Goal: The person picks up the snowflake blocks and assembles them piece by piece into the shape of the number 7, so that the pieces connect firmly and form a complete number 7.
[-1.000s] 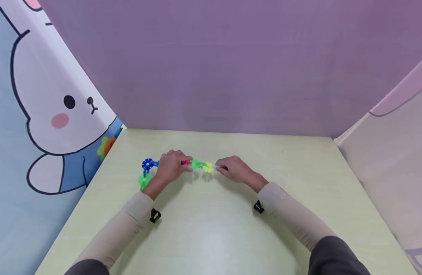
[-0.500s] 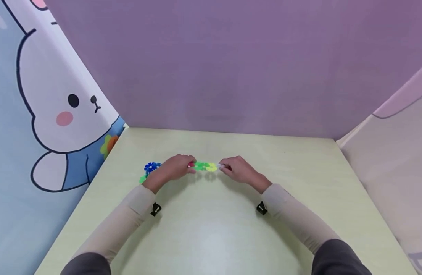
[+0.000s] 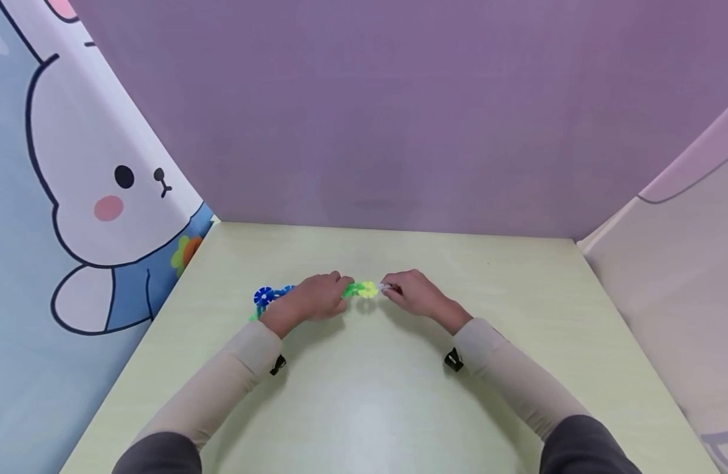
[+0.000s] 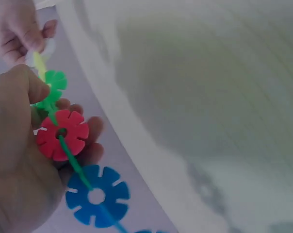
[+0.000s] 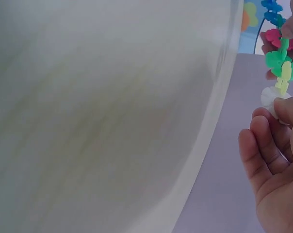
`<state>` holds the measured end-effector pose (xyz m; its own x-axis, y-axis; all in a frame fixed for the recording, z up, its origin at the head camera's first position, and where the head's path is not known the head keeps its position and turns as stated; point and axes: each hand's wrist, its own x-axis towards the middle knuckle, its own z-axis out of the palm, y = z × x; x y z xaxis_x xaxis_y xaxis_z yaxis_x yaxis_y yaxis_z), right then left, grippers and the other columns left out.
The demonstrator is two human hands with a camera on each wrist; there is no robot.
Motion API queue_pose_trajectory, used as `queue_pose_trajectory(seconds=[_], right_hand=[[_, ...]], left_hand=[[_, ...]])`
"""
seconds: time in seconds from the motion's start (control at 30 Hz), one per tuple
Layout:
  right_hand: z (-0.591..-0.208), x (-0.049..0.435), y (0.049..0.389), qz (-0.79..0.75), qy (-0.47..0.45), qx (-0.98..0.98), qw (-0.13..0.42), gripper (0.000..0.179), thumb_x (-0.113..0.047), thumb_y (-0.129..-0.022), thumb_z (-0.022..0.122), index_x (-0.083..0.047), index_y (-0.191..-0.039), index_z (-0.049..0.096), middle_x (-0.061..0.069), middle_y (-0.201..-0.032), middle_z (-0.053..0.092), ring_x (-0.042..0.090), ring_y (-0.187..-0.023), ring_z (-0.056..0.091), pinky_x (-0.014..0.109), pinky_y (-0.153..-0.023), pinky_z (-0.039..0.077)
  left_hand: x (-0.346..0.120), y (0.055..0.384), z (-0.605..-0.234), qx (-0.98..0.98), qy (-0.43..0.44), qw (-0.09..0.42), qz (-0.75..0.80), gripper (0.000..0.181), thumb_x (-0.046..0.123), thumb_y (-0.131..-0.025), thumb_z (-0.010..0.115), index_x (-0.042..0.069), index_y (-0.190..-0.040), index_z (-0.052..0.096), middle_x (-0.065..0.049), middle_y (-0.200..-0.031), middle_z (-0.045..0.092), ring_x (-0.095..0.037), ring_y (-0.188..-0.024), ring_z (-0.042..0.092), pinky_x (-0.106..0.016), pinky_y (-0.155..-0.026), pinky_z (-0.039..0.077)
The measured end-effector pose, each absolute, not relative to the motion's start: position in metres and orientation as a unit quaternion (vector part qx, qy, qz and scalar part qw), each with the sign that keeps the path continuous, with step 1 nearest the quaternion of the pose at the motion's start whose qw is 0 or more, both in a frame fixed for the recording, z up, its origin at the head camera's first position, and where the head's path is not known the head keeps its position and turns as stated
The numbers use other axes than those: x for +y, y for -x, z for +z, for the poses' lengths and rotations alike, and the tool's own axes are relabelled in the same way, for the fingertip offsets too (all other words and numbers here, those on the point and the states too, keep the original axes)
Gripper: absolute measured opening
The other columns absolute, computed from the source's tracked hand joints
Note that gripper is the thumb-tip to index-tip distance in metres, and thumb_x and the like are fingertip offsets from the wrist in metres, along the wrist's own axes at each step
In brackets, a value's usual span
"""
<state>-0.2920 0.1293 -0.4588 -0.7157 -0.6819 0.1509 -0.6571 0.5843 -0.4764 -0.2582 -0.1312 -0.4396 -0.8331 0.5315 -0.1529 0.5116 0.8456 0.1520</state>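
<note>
A chain of notched plastic snowflake discs stretches between the hands, above the table. My left hand (image 3: 316,297) pinches it at a green disc (image 4: 58,80). Below the thumb, a red disc (image 4: 74,122) and a larger-looking blue disc (image 4: 115,193) show in the left wrist view. Another blue disc (image 3: 264,296) sticks out left of that hand in the head view, where the red one is hidden. My right hand (image 3: 416,293) pinches a white disc (image 5: 269,98) between thumb and fingertips. It joins a yellow disc (image 3: 369,289) at the chain's right end.
The pale table (image 3: 364,395) runs up to a purple panel (image 3: 388,118) at the back. A rabbit-printed curtain (image 3: 85,217) borders the left side, and a pale printed sheet (image 3: 684,276) the right. Each wrist wears a small black device (image 3: 454,359).
My left hand has slid right along the chain, from the red disc to the green one, closer to the right hand. The blue end has shifted right too; the right hand keeps its pinch.
</note>
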Motion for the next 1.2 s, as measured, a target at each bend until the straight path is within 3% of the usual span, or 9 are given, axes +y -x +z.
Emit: queue_pose_trajectory(seconds=[0.1, 0.2, 0.27, 0.37, 0.43, 0.53, 0.67, 0.93, 1.2], right_hand=[[-0.458, 0.131, 0.292, -0.256, 0.383, 0.887, 0.022, 0.015, -0.017, -0.102, 0.063, -0.007, -0.105, 0.075, -0.004, -0.074, 0.064, 0.005, -0.060, 0.044, 0.021, -0.061, 0.043], [-0.457, 0.131, 0.291, -0.254, 0.388, 0.886, 0.024, 0.016, -0.017, -0.102, 0.063, -0.007, -0.105, 0.075, -0.003, -0.077, 0.067, 0.005, -0.060, 0.045, 0.021, -0.061, 0.043], [-0.457, 0.131, 0.290, -0.255, 0.390, 0.885, 0.024, 0.016, -0.017, -0.102, 0.063, -0.007, -0.105, 0.075, -0.003, -0.078, 0.068, 0.005, -0.061, 0.046, 0.021, -0.061, 0.044], [-0.459, 0.130, 0.289, -0.255, 0.389, 0.885, 0.024, 0.017, -0.017, -0.102, 0.063, -0.007, -0.107, 0.075, -0.004, -0.078, 0.067, 0.005, -0.060, 0.046, 0.021, -0.060, 0.044], [-0.460, 0.129, 0.288, -0.257, 0.389, 0.885, 0.025, 0.017, -0.017, -0.102, 0.063, -0.007, -0.107, 0.075, -0.005, -0.078, 0.067, 0.004, -0.060, 0.046, 0.020, -0.060, 0.043], [-0.462, 0.128, 0.286, -0.258, 0.389, 0.884, 0.026, 0.017, -0.018, -0.102, 0.063, -0.007, -0.108, 0.075, -0.005, -0.077, 0.066, 0.004, -0.060, 0.045, 0.019, -0.059, 0.043], [-0.462, 0.128, 0.284, -0.268, 0.387, 0.882, 0.019, 0.016, -0.017, -0.101, 0.064, -0.006, -0.107, 0.075, -0.005, -0.074, 0.063, 0.004, -0.059, 0.044, 0.019, -0.058, 0.041], [-0.464, 0.131, 0.281, -0.284, 0.378, 0.881, 0.010, 0.015, -0.017, -0.101, 0.065, -0.007, -0.104, 0.076, -0.005, -0.072, 0.062, 0.004, -0.059, 0.043, 0.018, -0.058, 0.041], [-0.466, 0.132, 0.280, -0.293, 0.391, 0.872, -0.027, 0.015, -0.016, -0.100, 0.066, -0.006, -0.102, 0.076, 0.000, -0.078, 0.069, 0.003, -0.060, 0.044, 0.019, -0.059, 0.043]], left_hand=[[-0.127, 0.258, -0.441, 0.955, -0.282, 0.089, 0.017, 0.050, 0.031, -0.104, 0.051, 0.007, -0.148, 0.045, -0.017, -0.127, 0.060, -0.025, -0.091, 0.063, -0.044, -0.090, 0.057], [-0.124, 0.258, -0.442, 0.956, -0.290, 0.047, -0.005, 0.051, 0.038, -0.104, 0.049, 0.013, -0.149, 0.045, -0.013, -0.122, 0.062, -0.022, -0.080, 0.060, -0.042, -0.082, 0.057], [-0.124, 0.259, -0.442, 0.953, -0.301, 0.005, -0.015, 0.053, 0.049, -0.103, 0.050, 0.020, -0.148, 0.049, -0.010, -0.112, 0.065, -0.020, -0.068, 0.057, -0.038, -0.069, 0.055], [-0.122, 0.259, -0.442, 0.946, -0.319, -0.056, -0.029, 0.054, 0.063, -0.099, 0.053, 0.030, -0.141, 0.056, -0.005, -0.092, 0.064, -0.015, -0.051, 0.043, -0.030, -0.049, 0.041], [-0.121, 0.258, -0.441, 0.942, -0.327, -0.073, -0.021, 0.051, 0.061, -0.096, 0.058, 0.031, -0.136, 0.061, -0.004, -0.085, 0.064, -0.014, -0.048, 0.040, -0.028, -0.043, 0.034], [-0.118, 0.258, -0.440, 0.944, -0.323, -0.067, 0.003, 0.044, 0.054, -0.095, 0.064, 0.027, -0.131, 0.066, -0.001, -0.091, 0.070, -0.013, -0.056, 0.053, -0.026, -0.046, 0.040], [-0.114, 0.258, -0.440, 0.953, -0.296, -0.042, 0.042, 0.050, 0.056, -0.091, 0.070, 0.024, -0.130, 0.070, 0.000, -0.106, 0.077, -0.014, -0.070, 0.066, -0.027, -0.050, 0.048], [-0.109, 0.262, -0.442, 0.963, -0.255, -0.026, 0.085, 0.048, 0.058, -0.085, 0.075, 0.029, -0.124, 0.075, 0.004, -0.116, 0.077, -0.009, -0.065, 0.060, -0.023, -0.042, 0.032], [-0.110, 0.261, -0.444, 0.962, -0.239, -0.029, 0.127, 0.048, 0.056, -0.083, 0.076, 0.031, -0.124, 0.074, 0.006, -0.116, 0.077, -0.011, -0.075, 0.064, -0.023, -0.047, 0.035]])
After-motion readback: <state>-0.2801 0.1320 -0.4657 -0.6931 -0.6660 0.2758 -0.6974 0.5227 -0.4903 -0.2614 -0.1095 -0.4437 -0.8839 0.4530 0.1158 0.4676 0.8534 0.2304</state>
